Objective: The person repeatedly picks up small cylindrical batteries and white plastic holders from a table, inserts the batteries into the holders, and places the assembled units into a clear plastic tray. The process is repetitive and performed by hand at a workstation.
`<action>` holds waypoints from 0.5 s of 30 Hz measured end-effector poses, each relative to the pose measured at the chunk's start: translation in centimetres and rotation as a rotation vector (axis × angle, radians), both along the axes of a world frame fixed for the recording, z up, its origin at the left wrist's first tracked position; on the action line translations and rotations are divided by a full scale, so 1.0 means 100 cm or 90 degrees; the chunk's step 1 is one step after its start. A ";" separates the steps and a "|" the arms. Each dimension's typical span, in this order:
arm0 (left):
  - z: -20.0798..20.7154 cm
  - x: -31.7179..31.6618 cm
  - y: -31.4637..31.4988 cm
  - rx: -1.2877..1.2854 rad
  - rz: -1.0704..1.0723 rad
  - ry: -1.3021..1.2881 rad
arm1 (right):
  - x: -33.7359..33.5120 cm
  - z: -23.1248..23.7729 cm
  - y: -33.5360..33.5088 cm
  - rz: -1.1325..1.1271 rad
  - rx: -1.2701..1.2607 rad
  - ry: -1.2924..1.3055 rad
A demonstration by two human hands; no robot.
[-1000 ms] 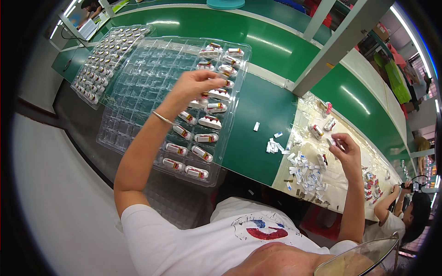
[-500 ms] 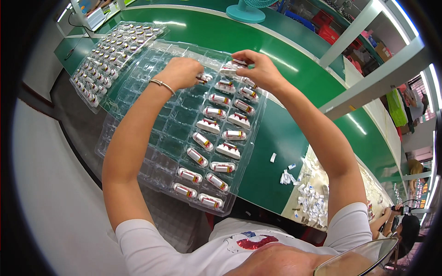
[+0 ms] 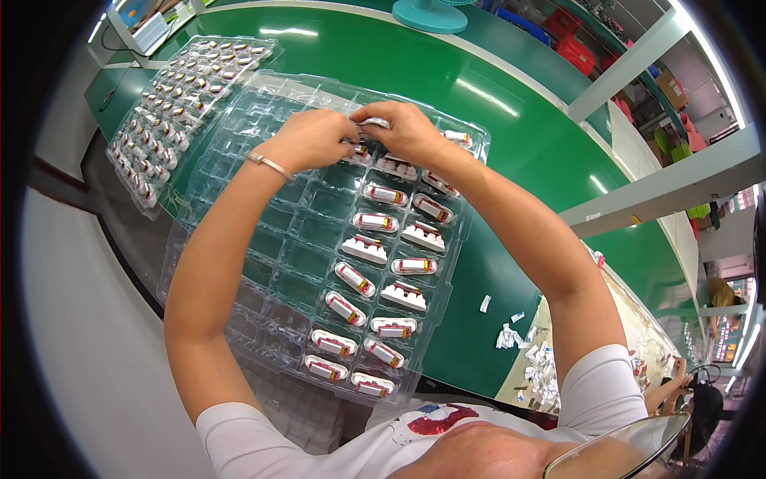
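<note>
Green worktop (image 3: 471, 343): under and around the grip, running off behind it.
Far tray (image 3: 273, 57): left of the grip, well apart; see-through, many pieces, too small to count.
Left hand (image 3: 311, 140): fingers bent in, right beside the other hand's fingertips; hold or touch, cannot tell.
Near tray (image 3: 307, 255): beneath both hands; see-through, compartmented.
Half-hidden piece (image 3: 358, 152): under left fingertips, in near tray.
Pale piece (image 3: 373, 122): at right fingertips, above near tray; details too small.
Right hand (image 3: 403, 136): pinching pale piece, thumb against fingers.
Risk: pale piece could slip or go on crooked if pinch slackens; right forearm, low over the rows, might knock seated pieces.
White-and-red pieces (image 3: 384, 194): below and right of grip; 17 seen, plus half-hidden one.
White strips (image 3: 544, 375): lower right of grip; heaped, uncountable; 1 loose strip (image 3: 485, 303) nearer.
Hands: 2. Trays: at least 2.
</note>
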State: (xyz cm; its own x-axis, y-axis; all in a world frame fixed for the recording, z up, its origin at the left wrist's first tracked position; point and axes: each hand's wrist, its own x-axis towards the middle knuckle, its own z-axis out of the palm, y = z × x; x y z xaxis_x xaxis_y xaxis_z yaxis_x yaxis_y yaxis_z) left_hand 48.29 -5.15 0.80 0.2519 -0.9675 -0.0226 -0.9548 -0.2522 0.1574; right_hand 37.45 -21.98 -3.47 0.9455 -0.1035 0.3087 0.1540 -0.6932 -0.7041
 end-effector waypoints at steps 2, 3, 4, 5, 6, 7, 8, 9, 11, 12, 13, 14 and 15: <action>-0.005 0.001 0.005 -0.085 0.100 0.176 | -0.008 0.007 -0.008 -0.044 0.054 -0.009; -0.004 0.000 0.013 -0.127 0.176 0.279 | -0.013 0.018 -0.010 -0.060 0.037 -0.014; -0.005 0.000 0.015 -0.170 0.245 0.383 | -0.021 0.024 -0.018 -0.083 0.018 -0.018; -0.013 0.000 0.018 -0.231 0.306 0.505 | -0.028 0.026 -0.027 -0.107 -0.028 0.012; -0.016 -0.004 0.020 -0.251 0.340 0.582 | -0.035 0.028 -0.031 -0.101 -0.068 0.042; -0.017 -0.008 0.023 -0.271 0.373 0.660 | -0.043 0.029 -0.033 -0.094 -0.108 0.072; -0.019 -0.012 0.025 -0.290 0.407 0.738 | -0.048 0.030 -0.033 -0.087 -0.149 0.103; -0.020 -0.016 0.027 -0.290 0.391 0.766 | -0.050 0.025 -0.031 -0.072 -0.181 0.068; -0.023 -0.024 0.028 -0.290 0.359 0.823 | -0.052 0.022 -0.031 -0.087 -0.213 0.069; -0.025 -0.027 0.028 -0.319 0.361 0.805 | -0.051 0.023 -0.028 -0.091 -0.228 0.069; -0.027 -0.030 0.028 -0.349 0.362 0.787 | -0.051 0.027 -0.026 -0.108 -0.219 0.095; -0.029 -0.035 0.026 -0.379 0.364 0.768 | -0.052 0.024 -0.025 -0.123 -0.269 0.068; -0.031 -0.042 0.024 -0.442 0.366 0.727 | -0.053 0.020 -0.023 -0.134 -0.316 0.042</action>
